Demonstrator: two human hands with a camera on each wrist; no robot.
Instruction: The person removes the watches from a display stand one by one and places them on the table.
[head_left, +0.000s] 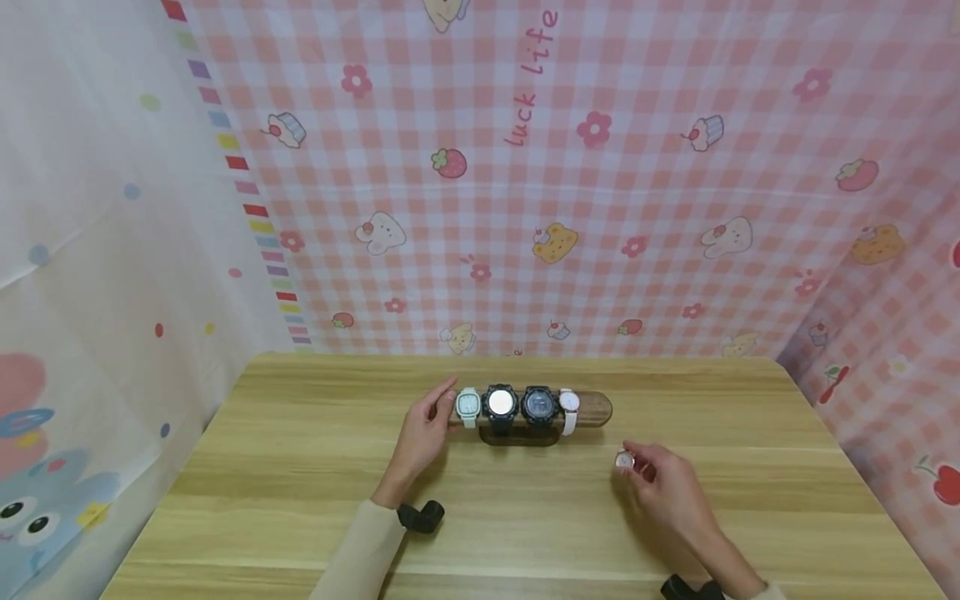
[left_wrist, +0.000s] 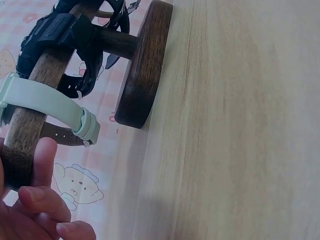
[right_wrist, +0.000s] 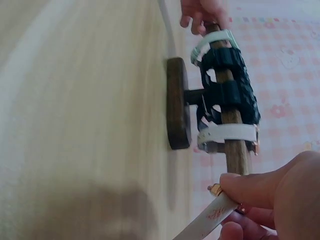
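A wooden watch stand (head_left: pixel 597 409) holds a mint-green watch (head_left: pixel 468 405), two black watches (head_left: pixel 501 403) and a white-strapped watch (head_left: pixel 569 403) in a row on its bar. My left hand (head_left: pixel 420 437) grips the bar's left end, beside the mint-green watch; in the left wrist view its fingers (left_wrist: pixel 45 160) lie against the dark wood. Off the stand's right end, my right hand (head_left: pixel 671 492) pinches a small watch (head_left: pixel 625 460). The right wrist view shows its white strap (right_wrist: pixel 212 217) and gold-coloured case edge (right_wrist: pixel 215 189) at the thumb.
The stand rests by its oval base (head_left: pixel 517 438) on a wood-grain table (head_left: pixel 315 500). A pink checked cloth (head_left: pixel 630 192) hangs behind the table, with another cloth (head_left: pixel 112 233) on the left. Black wrist cameras (head_left: pixel 422 517) sit on both forearms.
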